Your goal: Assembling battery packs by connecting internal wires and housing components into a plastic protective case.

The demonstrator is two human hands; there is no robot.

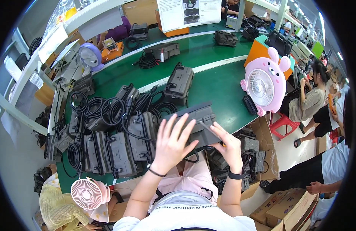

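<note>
In front of me, over the near edge of the green table, a dark grey plastic case (204, 115) is tilted, with a flat panel on its near side. My left hand (172, 140) lies at its left, fingers stretched and spread over the near side. At the case's right end, my right hand (228, 148) has its fingers and thumb closed on the edge. A small yellow bit shows by that thumb; what it is I cannot make out. Left of my left hand stand several similar grey cases (122, 152) with coiled black cables (103, 109) on and around them.
A pink rabbit-shaped fan (262, 87) stands at the table's right, a small pink fan (86, 193) at the near left. Below right, a cardboard box (268, 154) holds more cases. Another closed case (178, 82) sits ahead. Co-workers (309, 90) are at the right.
</note>
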